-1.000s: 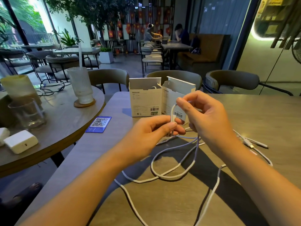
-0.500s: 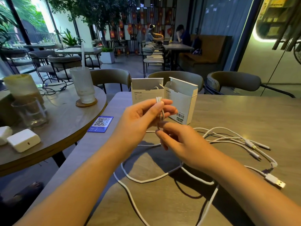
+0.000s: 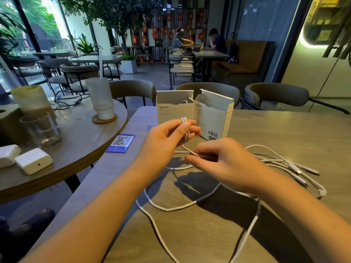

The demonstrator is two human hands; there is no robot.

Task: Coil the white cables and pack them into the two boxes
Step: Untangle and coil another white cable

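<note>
White cable (image 3: 187,205) sprawls over the desk (image 3: 284,130); my left hand (image 3: 167,137) pinches its folded loops while my right hand (image 3: 222,164) pinches a strand; two open boxes (image 3: 212,116) stand at 12 o'clock.

A thin white cable (image 3: 187,205) sprawls in loose loops over the grey wood-grain tabletop, one end gathered into a short folded bundle of a few strands (image 3: 185,130) raised above the surface in front of the boxes. More white cable strands (image 3: 275,160) trail to the right, ending in slim white plugs (image 3: 303,170) lying flat near one another. Two white cardboard boxes stand upright and side by side at the far edge, top flaps open: the left box (image 3: 171,112) faces squarely forward, with a bit of white cable showing in its mouth; the right box (image 3: 213,118) is turned at an angle, barcode low on its side
</note>
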